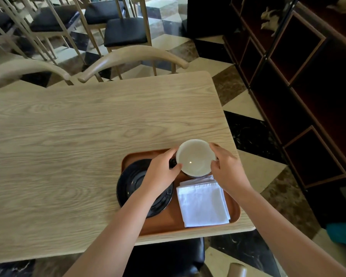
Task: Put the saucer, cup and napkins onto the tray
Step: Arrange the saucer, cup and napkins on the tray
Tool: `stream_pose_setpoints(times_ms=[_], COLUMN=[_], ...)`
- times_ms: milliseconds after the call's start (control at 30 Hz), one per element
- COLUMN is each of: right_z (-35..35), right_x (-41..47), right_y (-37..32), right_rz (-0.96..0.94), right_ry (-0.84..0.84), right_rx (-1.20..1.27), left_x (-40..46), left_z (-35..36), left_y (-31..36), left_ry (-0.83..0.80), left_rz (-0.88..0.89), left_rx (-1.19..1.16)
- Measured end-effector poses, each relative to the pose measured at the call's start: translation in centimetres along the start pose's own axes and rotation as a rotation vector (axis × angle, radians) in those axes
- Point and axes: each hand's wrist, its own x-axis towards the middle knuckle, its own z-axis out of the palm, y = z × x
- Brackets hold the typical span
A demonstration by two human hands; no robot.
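**Cup last to settle**

Nearest, the napkins [203, 204] lie flat on the tray [236, 213], which sits at the near edge of the tabletop [68, 136]. Beside them the saucer [128, 186] rests on the tray's left part, overhanging its rim. Beyond, both hands grasp the cup [195, 157] over the tray's far end: left hand [160, 174] fingers at the handle side, right hand [227, 166] fingers wrapping the rim. Whether the cup touches down I cannot tell; releasing it seems all that's left.
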Motion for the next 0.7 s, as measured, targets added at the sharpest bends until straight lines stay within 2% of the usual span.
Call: stream_pose_setpoints(times_ms=[200,233,300,367,433,533,600,700], right_z=[-0.2,-0.3,-0.6,-1.0,-1.4,-1.2,-0.7,-0.3], right_x=[0.0,-0.1,-0.8,-2.3,-4.6,-8.3,-9.7,-10.0], right_y=[0.2,0.2,0.2,0.6,1.7,4.0,5.1,5.5], right_rz=[-0.023,-0.025,-0.051,-0.146,-0.29,-0.475,-0.506,-0.446], right_ry=[-0.025,-0.03,-0.008,0.049,0.069,-0.082,-0.195,-0.215], right_rx=[-0.011,-0.007,-0.031,-0.128,-0.172,-0.285,-0.372,-0.376], left_x=[0.0,-0.5,-2.2,-5.0,-8.2,-11.4,-11.9,-11.4], left_z=[0.2,0.3,0.5,1.4,3.2,6.6,7.9,8.2], left_y=[0.0,0.1,0.3,0.3,0.1,-0.5,-0.6,-0.8], left_ry=[-0.005,0.028,0.196,0.324,0.217,0.011,-0.037,-0.062], left_rz=[0.007,0.003,0.052,0.212,0.362,0.388,0.341,0.299], left_rx=[0.059,0.094,0.177,0.244,0.313,0.464,0.501,0.547])
